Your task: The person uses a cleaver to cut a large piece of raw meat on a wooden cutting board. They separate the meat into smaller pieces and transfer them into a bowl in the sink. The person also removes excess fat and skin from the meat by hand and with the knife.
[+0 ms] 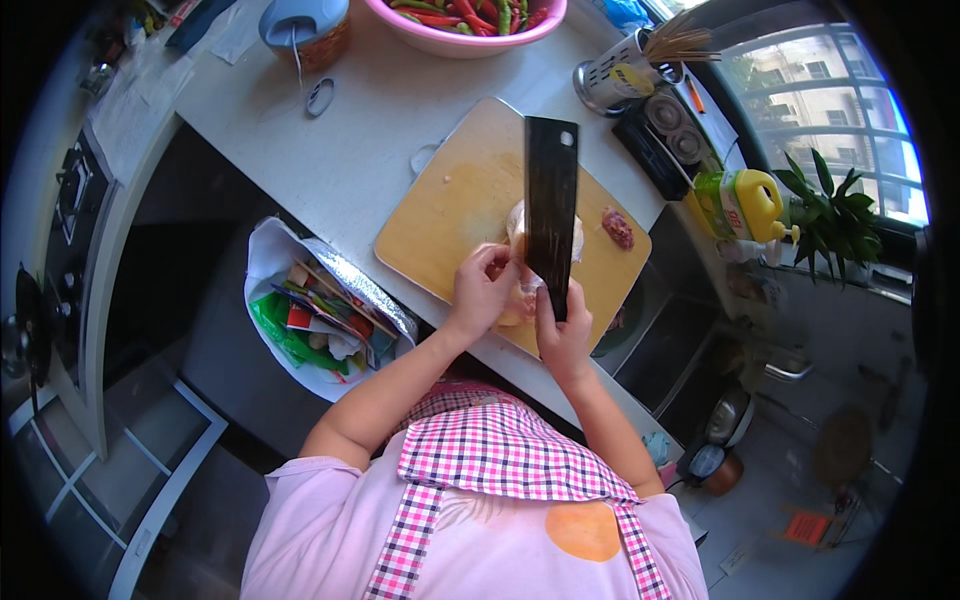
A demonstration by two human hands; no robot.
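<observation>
In my right hand (pixel 565 335) is a dark, broad-bladed cleaver (pixel 552 190). Its blade points away from me, with a hole in one far corner. My left hand (pixel 485 288) is closed, fingers curled at a pale piece of raw meat (pixel 520 305), perhaps poultry, just left of the blade. The blade hides the middle of the meat, so I cannot tell whether it touches it. Both lie over a yellowish cutting board (pixel 430 225) set at an angle on the counter. A small heap of dark red meat (pixel 617 228) sits near the board's right corner.
Beyond the board stands a pink basin (pixel 470 40) of red and green chilies. A white bag of scraps (pixel 285 345) is below the counter's left edge. A utensil holder (pixel 622 75), a yellow bottle (pixel 735 205) and a sink (pixel 690 325) are at the right.
</observation>
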